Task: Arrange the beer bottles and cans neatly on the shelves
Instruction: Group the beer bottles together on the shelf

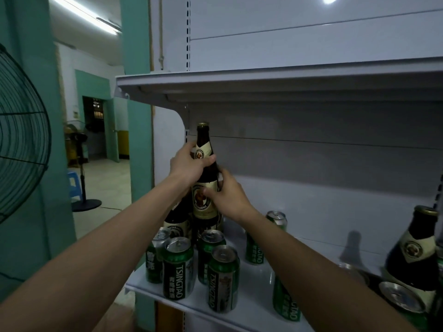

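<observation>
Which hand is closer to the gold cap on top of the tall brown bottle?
Left. The left hand grips the bottle just below the cap; the right hand holds it lower, at the label.

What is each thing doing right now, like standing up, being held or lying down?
Tall brown bottle: upright, held by both hands.
Left hand: fingers wrapped round the bottle's shoulder.
Right hand: gripping the bottle's label area.
Second bottle: upright, behind the left arm.
Green cans: upright, tops sealed.
Right-side bottle: leaning, capped.
Upper shelf: fixed on its brackets.
</observation>
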`<state>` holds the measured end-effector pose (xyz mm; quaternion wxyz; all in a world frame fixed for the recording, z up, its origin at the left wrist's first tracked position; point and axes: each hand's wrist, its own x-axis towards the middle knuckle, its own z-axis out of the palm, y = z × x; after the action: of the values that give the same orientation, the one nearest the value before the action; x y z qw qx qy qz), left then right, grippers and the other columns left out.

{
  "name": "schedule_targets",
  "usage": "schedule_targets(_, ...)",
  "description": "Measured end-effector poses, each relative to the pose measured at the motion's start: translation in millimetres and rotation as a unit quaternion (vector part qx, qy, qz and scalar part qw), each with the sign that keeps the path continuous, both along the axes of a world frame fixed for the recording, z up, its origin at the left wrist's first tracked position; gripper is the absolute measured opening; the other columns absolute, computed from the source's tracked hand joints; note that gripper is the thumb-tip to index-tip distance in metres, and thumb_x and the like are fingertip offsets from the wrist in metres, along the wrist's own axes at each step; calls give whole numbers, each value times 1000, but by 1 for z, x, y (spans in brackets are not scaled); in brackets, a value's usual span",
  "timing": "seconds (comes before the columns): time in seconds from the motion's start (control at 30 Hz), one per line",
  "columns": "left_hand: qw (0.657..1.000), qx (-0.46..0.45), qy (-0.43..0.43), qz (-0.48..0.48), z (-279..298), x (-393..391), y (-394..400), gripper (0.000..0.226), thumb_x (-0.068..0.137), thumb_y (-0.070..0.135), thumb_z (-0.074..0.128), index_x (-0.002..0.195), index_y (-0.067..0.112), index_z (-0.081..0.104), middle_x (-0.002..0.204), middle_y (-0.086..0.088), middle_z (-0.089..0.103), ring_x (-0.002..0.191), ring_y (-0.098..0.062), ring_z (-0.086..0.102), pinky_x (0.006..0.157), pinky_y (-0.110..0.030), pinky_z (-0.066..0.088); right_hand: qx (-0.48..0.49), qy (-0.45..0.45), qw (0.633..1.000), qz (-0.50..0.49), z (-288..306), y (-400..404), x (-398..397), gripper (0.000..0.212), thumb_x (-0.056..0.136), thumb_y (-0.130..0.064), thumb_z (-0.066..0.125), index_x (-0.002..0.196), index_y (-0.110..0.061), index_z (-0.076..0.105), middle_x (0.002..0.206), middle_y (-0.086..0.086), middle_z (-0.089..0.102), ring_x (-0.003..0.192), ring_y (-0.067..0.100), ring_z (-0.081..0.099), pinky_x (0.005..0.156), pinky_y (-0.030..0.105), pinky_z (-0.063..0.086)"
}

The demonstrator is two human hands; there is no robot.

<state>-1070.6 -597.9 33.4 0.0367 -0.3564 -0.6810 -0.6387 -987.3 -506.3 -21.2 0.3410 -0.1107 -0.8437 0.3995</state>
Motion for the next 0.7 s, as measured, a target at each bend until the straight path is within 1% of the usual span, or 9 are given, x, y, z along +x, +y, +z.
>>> schedule_targets(0.07,1000,-15,10,11,-5,-5,1,49,85,25,75,130,17,56,114,-8,67,105,-27,64,97,-46,51,-6,-11,1000,2,-5,-2,-7,63,91,-26,68,144,-27,35,128,6,64,113,29,64,95,51,53)
schedule_targets(0.2,997,-54,47,31,-15,-12,2,55,85,27,76,134,17,51,113,-7,66,99,-23,65,89,-39,54,-12,-22,1000,-9,-15,-1,-17,62,90,-28,70,141,-22,35,134,5,60,119,29,60,98,50,51)
schedule_targets(0.27,995,-82,54,34,-21,-16,3,57,85,28,76,134,17,50,114,-8,67,101,-26,65,91,-42,54,-17,-45,999,-13,-20,1,-22,65,89,-29,71,141,-18,33,135,7,58,120,30,58,99,50,50)
schedule_targets(0.33,992,-107,62,39,-29,-19,5,52,84,27,76,130,17,53,113,-7,66,101,-25,64,91,-42,53,-18,-66,997,-20,-26,2,-26,66,88,-28,72,141,-15,33,134,8,57,120,31,57,99,50,50)
schedule_targets(0.43,984,-132,93,69,-39,-23,8,41,82,24,78,118,13,62,107,-10,59,95,-25,60,87,-39,52,-9,-94,995,-30,-34,3,-31,69,85,-26,74,141,-13,34,131,8,59,118,30,58,97,47,51)
schedule_targets(0.5,981,-147,104,77,-45,-24,10,33,80,24,79,108,12,65,102,-8,63,94,-26,63,84,-40,52,-9,-120,992,-36,-36,5,-35,68,82,-23,75,137,-11,37,125,9,61,112,31,60,93,46,54)
schedule_targets(0.57,976,-160,115,91,-50,-25,11,28,79,25,81,101,15,66,94,-2,67,90,-25,65,76,-35,50,-15,-147,988,-43,-37,6,-37,63,78,-20,74,131,-9,42,117,12,63,105,32,62,87,45,56)
schedule_targets(0.63,971,-171,126,113,-56,-26,12,30,77,28,82,102,18,68,91,2,66,88,-21,64,71,-31,47,-23,-159,986,-47,-39,7,-39,59,78,-20,70,130,-7,45,114,13,63,103,32,63,86,46,57)
schedule_targets(0.7,965,-186,130,134,-62,-25,12,39,75,30,84,108,19,68,96,1,70,86,-18,62,70,-30,47,-27,-171,983,-54,-42,6,-40,58,80,-23,69,132,-6,47,117,13,63,106,31,62,89,45,56)
